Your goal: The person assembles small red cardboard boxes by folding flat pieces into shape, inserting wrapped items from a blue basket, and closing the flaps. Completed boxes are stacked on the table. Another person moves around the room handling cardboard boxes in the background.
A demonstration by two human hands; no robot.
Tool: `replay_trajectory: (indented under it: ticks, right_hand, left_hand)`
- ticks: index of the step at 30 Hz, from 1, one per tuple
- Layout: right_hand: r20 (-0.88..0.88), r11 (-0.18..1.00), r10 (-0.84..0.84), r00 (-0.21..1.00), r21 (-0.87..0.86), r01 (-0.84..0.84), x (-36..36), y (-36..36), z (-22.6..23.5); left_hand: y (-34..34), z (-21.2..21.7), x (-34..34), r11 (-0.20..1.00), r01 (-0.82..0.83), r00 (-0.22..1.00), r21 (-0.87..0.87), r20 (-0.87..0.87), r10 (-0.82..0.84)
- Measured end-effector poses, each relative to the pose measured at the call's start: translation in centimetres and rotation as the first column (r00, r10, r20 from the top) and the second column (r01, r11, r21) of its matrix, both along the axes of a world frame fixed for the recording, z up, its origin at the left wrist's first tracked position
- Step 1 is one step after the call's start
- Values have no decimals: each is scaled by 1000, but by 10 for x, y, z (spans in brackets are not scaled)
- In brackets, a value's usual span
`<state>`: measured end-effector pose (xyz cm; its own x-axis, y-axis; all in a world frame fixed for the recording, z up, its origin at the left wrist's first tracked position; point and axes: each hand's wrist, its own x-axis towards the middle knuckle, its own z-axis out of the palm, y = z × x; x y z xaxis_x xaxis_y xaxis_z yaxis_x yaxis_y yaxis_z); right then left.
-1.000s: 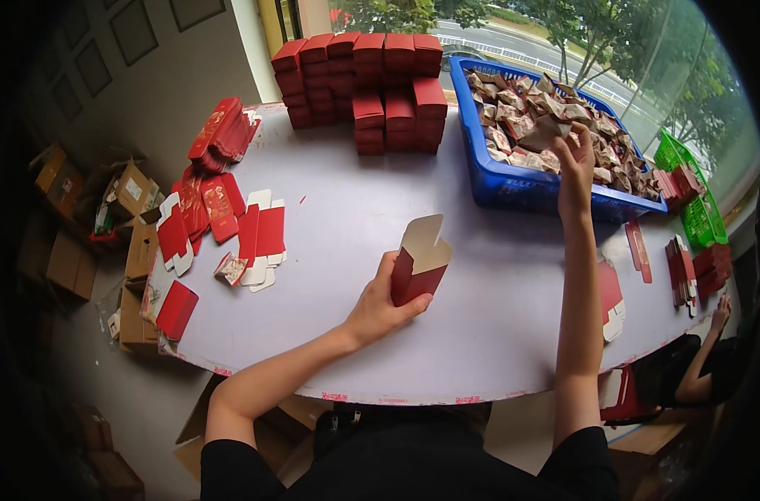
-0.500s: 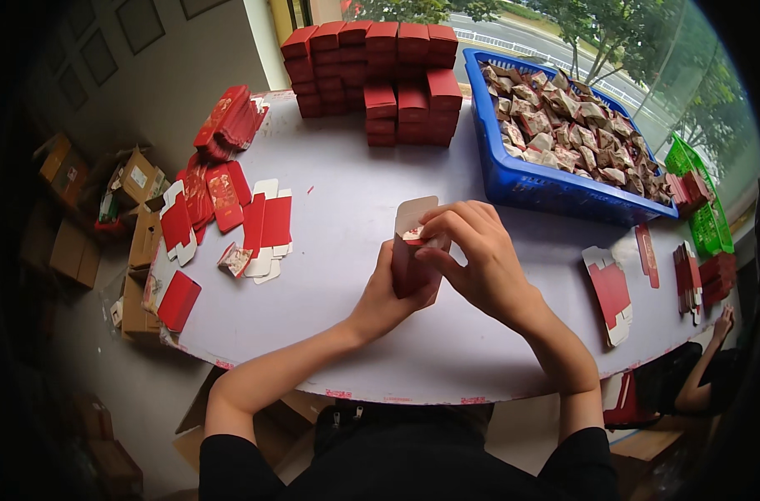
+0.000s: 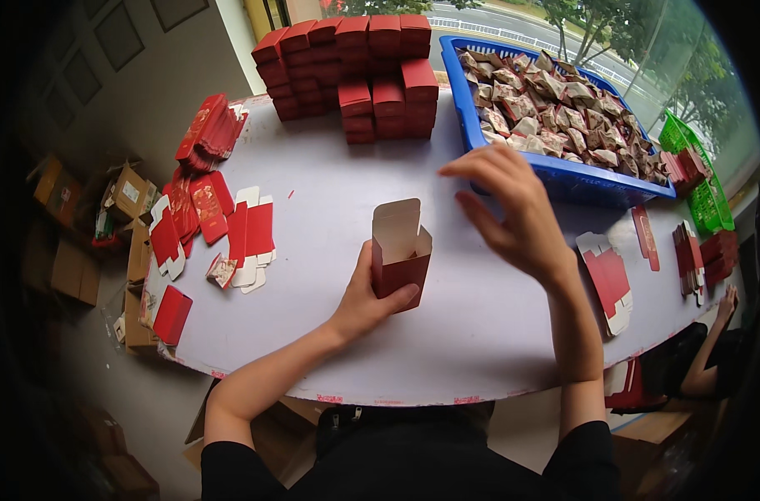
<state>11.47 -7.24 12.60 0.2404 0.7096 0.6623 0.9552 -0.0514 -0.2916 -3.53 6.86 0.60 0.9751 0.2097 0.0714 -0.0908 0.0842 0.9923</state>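
Over the middle of the table, my left hand (image 3: 372, 292) grips a small red carton (image 3: 402, 275) from its left side and below. The carton stands upright with its top flaps up and their pale inside showing; what lies at its bottom is hidden. To the right and above it, my right hand (image 3: 505, 209) hovers with fingers apart and nothing between them. Just beyond that hand is a blue plastic basket (image 3: 555, 179), heaped with small wrapped packets (image 3: 555, 108) in beige and red paper.
Stacked red boxes (image 3: 347, 75) stand at the far edge. Flattened red cartons (image 3: 259, 234), one loose packet (image 3: 221, 270) and a closed red box (image 3: 172, 315) lie left. Another flat carton (image 3: 607, 282) and a green basket (image 3: 708, 196) are right, near another person's hand (image 3: 728, 302).
My right hand has left the carton's opening and moved up and right toward the blue basket. My left hand still holds the carton, and the whole view has shifted slightly.
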Motion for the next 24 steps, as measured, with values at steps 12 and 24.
replay_trajectory:
  ticks: [12,24]
  right_hand:
    - [-174,665,-647,742,-606,437,145,-43,-12]
    - [-434,813,-276,858,370,449,137,-41,-24]
  left_hand:
    - [-10,-1,3,993,115,993,38,-8,-115]
    - [-9,0,4,990,142,989,-10,-38,-143]
